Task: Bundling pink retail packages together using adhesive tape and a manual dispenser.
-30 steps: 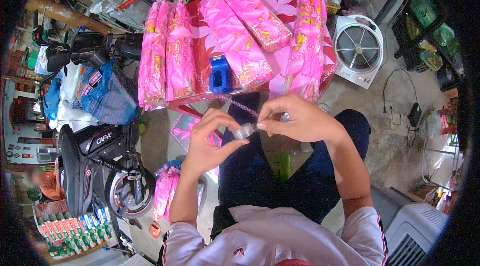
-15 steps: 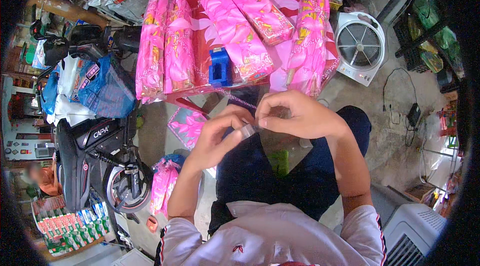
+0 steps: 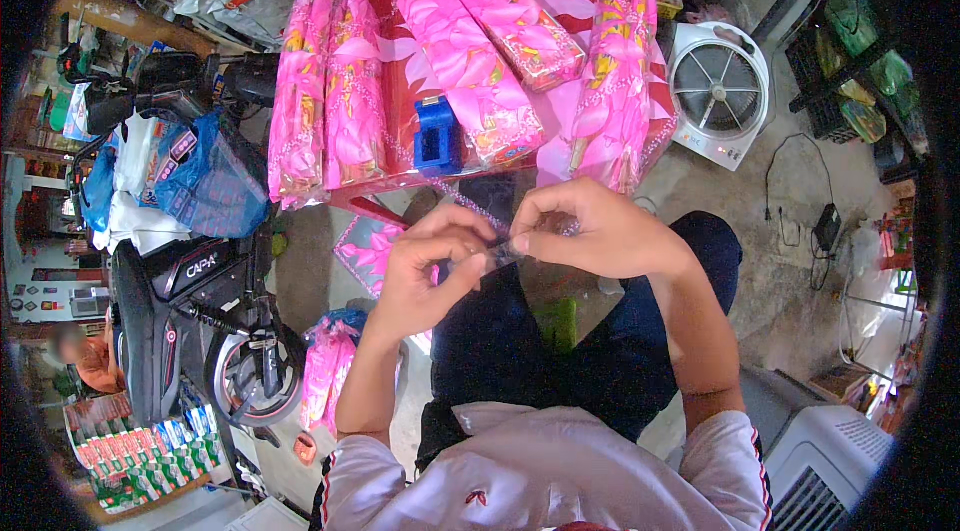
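Observation:
Above my lap, my left hand [image 3: 428,276] and my right hand [image 3: 590,229] are close together, fingertips pinched. Between them stretches a short, shiny strip of clear tape [image 3: 503,254]. Past them, on a low table with a red and pink cover [image 3: 400,34], stands a blue tape dispenser [image 3: 436,138] near the front edge. Several long pink packets in clear wrap lie on that table: a pair at the left [image 3: 355,91], two slanting in the middle [image 3: 470,71], and another at the right [image 3: 615,61].
A parked motorbike [image 3: 180,281] with a blue bag [image 3: 215,176] stands at the left. Pink packages [image 3: 330,371] rest on the floor beside its wheel. Right of the table is a white fan [image 3: 718,96]; a black adapter [image 3: 827,228] with cable lies on the floor.
The strip of clear tape, earlier bunched by my left thumb, now spans more flatly between both hands. My left hand has shifted and turned slightly; the right has barely moved.

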Demonstrator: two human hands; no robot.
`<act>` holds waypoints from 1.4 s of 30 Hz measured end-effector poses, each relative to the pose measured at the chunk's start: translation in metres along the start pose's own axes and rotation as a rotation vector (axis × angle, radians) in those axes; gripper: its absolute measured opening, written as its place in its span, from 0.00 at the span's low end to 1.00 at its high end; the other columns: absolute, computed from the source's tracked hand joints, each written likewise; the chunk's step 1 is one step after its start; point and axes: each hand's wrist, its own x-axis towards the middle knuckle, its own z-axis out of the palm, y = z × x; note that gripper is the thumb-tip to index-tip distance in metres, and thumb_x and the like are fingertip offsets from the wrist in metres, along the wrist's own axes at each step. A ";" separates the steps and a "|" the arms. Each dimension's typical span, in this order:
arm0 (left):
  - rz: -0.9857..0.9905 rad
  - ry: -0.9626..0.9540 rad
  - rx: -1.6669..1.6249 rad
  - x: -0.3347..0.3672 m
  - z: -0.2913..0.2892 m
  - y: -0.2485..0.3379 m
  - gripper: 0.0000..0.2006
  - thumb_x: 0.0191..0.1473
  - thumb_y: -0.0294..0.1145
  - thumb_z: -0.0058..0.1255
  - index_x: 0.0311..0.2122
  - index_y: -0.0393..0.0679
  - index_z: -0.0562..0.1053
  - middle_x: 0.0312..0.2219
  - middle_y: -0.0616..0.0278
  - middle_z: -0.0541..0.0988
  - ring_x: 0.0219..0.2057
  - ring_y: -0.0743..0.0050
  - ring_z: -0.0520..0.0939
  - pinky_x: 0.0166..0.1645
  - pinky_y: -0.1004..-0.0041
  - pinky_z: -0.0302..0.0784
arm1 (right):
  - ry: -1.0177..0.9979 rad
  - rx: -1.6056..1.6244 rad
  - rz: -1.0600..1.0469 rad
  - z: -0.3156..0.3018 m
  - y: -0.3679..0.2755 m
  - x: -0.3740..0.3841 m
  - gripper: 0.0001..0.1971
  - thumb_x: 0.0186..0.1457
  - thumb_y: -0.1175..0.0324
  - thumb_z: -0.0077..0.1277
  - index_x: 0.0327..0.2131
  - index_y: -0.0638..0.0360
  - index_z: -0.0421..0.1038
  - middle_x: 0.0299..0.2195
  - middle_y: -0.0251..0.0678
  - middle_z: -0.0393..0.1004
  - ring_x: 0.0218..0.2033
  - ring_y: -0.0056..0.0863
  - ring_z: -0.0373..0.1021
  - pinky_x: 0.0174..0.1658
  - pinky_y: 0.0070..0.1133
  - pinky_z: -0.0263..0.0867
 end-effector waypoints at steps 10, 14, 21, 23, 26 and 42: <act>0.100 -0.066 -0.126 -0.001 -0.002 0.003 0.19 0.65 0.42 0.49 0.26 0.38 0.74 0.58 0.47 0.64 0.60 0.51 0.66 0.63 0.53 0.60 | -0.102 0.179 0.095 -0.002 -0.004 -0.002 0.08 0.62 0.70 0.56 0.38 0.65 0.75 0.37 0.29 0.76 0.41 0.16 0.70 0.46 0.20 0.67; 0.118 -0.076 -0.204 -0.001 0.001 0.006 0.23 0.65 0.49 0.48 0.26 0.39 0.76 0.60 0.44 0.62 0.64 0.46 0.62 0.67 0.49 0.53 | -0.095 0.260 -0.045 0.006 -0.004 -0.001 0.09 0.63 0.68 0.56 0.38 0.65 0.76 0.41 0.32 0.77 0.45 0.18 0.71 0.49 0.22 0.67; 0.198 -0.054 -0.307 0.001 0.009 0.017 0.24 0.65 0.51 0.47 0.27 0.40 0.78 0.66 0.40 0.56 0.68 0.40 0.56 0.68 0.46 0.49 | -0.147 0.498 -0.093 0.014 -0.007 -0.001 0.09 0.63 0.67 0.57 0.38 0.65 0.76 0.43 0.35 0.78 0.46 0.20 0.72 0.51 0.22 0.68; 0.220 -0.039 -0.344 0.001 0.011 0.016 0.25 0.65 0.53 0.47 0.27 0.40 0.78 0.66 0.39 0.54 0.69 0.38 0.54 0.68 0.46 0.48 | -0.158 0.513 -0.074 0.013 -0.010 -0.002 0.07 0.61 0.70 0.57 0.36 0.65 0.76 0.45 0.40 0.78 0.49 0.24 0.71 0.53 0.25 0.66; 0.217 -0.027 -0.406 0.004 0.021 0.016 0.26 0.65 0.55 0.46 0.26 0.40 0.78 0.67 0.38 0.53 0.69 0.37 0.53 0.68 0.44 0.48 | -0.165 0.510 -0.059 0.007 -0.010 -0.006 0.04 0.60 0.73 0.58 0.34 0.65 0.75 0.46 0.45 0.78 0.50 0.28 0.72 0.55 0.27 0.65; 0.203 -0.011 -0.415 0.052 0.043 0.045 0.28 0.62 0.59 0.48 0.24 0.43 0.78 0.67 0.37 0.52 0.67 0.31 0.56 0.66 0.37 0.52 | 0.000 0.599 -0.233 -0.019 -0.016 -0.023 0.06 0.57 0.71 0.62 0.31 0.63 0.78 0.35 0.32 0.80 0.38 0.17 0.74 0.44 0.19 0.69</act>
